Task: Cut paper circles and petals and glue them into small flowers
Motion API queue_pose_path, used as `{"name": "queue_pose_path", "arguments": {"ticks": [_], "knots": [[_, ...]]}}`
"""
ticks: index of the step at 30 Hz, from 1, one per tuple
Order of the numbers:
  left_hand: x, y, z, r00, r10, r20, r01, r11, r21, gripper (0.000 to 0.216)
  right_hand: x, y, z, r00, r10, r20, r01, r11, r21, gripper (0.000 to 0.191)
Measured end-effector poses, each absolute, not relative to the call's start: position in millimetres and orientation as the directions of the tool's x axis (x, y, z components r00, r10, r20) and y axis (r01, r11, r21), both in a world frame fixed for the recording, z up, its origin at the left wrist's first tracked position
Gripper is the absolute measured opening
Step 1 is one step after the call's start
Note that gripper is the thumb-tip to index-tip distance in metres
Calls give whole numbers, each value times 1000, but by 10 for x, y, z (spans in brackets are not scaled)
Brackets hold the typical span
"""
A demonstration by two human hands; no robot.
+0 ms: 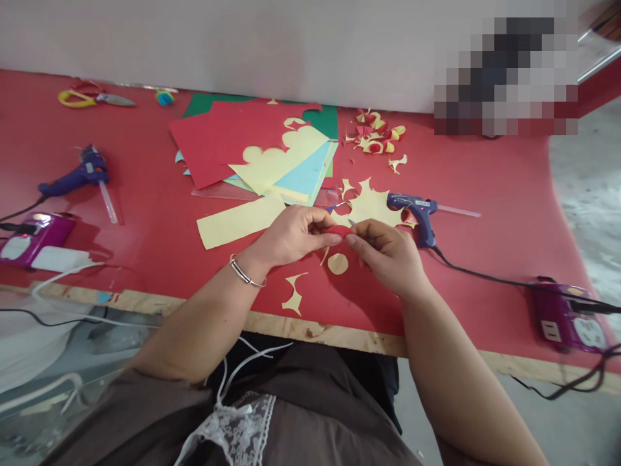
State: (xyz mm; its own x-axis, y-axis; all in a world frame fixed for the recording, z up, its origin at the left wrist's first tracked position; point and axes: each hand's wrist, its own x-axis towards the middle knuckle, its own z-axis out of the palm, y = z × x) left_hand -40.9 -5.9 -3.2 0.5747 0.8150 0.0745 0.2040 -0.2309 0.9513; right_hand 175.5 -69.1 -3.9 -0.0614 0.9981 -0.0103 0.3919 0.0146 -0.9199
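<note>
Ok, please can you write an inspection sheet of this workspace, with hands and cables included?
Surface: red tabletop, wooden front edge visible.
Work items: small red piece, held; cream disc on the tabletop.
Clutter, tools: cream scraps, coloured sheets, scissors, left-side glue gun, right-side glue gun.
Hands: left hand and right hand pinch the small red piece.
Cables: black cable runs from right-side glue gun toward purple power box; white cable crosses front edge.
Surroundings: pale panel behind; pixelated patch upper right.
</note>
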Motion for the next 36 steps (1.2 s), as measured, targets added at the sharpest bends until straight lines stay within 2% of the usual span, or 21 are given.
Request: {"name": "queue_pose_path", "arguments": {"ticks": [4, 11, 17, 24, 30, 36], "knots": [[-448, -50, 3, 591, 805, 56, 285, -273, 919, 32, 1758, -692, -46, -81, 996, -36, 418, 1, -908, 31], [-421, -55, 6, 598, 799, 69, 297, -301, 906, 30, 1749, -682, -49, -69, 997, -43, 389, -13, -921, 36], [-370, -67, -39, 611, 792, -17, 156, -99, 983, 44, 1761, -687, -31, -52, 999, -14, 385, 7, -923, 37], [-400, -57, -59, 628, 777, -33, 156, -84, 984, 39, 1761, -691, 22, -37, 999, 8, 390, 22, -921, 32], [-340, -87, -41, 535, 838, 106, 146, -216, 965, 18, 1798, -679, -1, -47, 999, -4, 429, 16, -903, 32], [-349, -78, -35, 521, 853, 36, 140, -127, 982, 21, 1792, -679, 8, -70, 997, 13, 446, 43, -894, 36]]}}
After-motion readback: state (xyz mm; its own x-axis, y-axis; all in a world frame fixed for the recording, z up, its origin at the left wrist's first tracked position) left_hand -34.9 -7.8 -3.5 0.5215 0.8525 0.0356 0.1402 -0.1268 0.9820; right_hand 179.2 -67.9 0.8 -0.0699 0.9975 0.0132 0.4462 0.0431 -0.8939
